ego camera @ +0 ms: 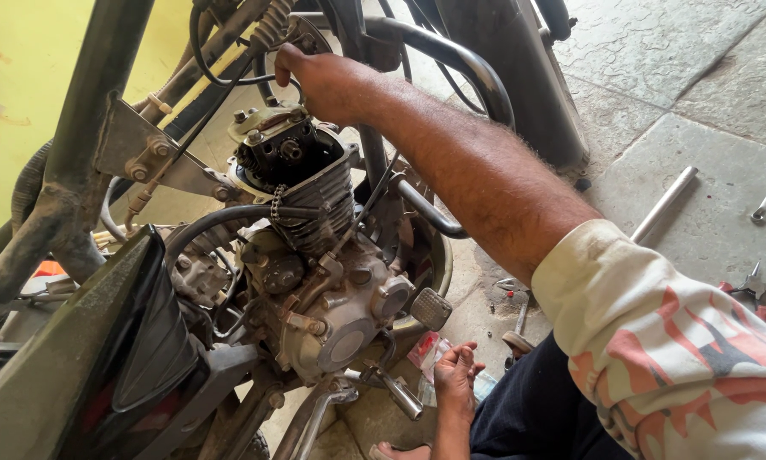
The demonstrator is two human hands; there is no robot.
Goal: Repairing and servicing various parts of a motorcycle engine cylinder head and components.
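Right hand (328, 83) reaches over motorcycle engine, fingers curled around black cable (230, 81) just above open cylinder head (282, 152). Cam chain (276, 204) hangs down head's side by finned cylinder (319, 209). Left hand (457, 379) low near footpeg (431, 308), fingers loosely bent, holding nothing visible. Steel rod (664, 203) and pliers (754, 283) lie on stone floor (707, 77), well apart from eng.

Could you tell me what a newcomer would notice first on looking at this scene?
Most striking is the bare motorcycle engine at centre, its finned cylinder open at the top. The right hand reaches over it to the black cables by the frame, while the left hand rests low near the foot peg. On the stone floor to the right lie a metal rod and pliers.
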